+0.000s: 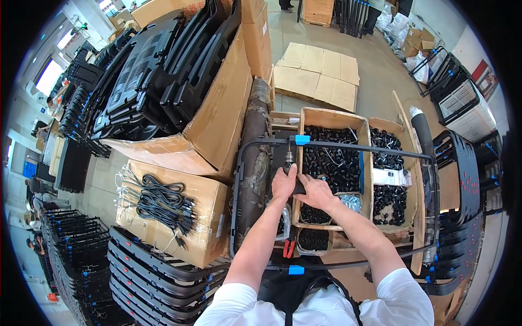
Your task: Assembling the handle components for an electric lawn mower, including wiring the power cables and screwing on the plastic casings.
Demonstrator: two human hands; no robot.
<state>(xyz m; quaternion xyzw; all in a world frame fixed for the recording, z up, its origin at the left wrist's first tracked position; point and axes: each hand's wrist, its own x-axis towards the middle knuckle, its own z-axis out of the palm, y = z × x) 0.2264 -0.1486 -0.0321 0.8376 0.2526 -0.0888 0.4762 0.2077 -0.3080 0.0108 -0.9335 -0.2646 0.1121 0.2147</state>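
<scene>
My left hand (283,183) is closed around the front of a power drill (290,157), just behind its metal chuck. On the drill's dark rear part, my right hand (317,192) is closed too, its fingers partly hidden. The drill points away from me, its tip at the far bar of a black tubular frame (370,149), near a blue clip (302,140). This frame lies across a wooden parts box (300,122) and a long wrapped roll (254,157). A second blue clip (296,269) sits on its near bar. Red-handled pliers (289,249) lie below my hands.
Small black parts (331,149) fill the box's compartments, beside a bag of screws (350,203). To the left, coiled black cables (163,198) lie on a carton (209,217). Black panels (147,70) overfill a big carton behind it. Stacked frames (157,277) stand at near left.
</scene>
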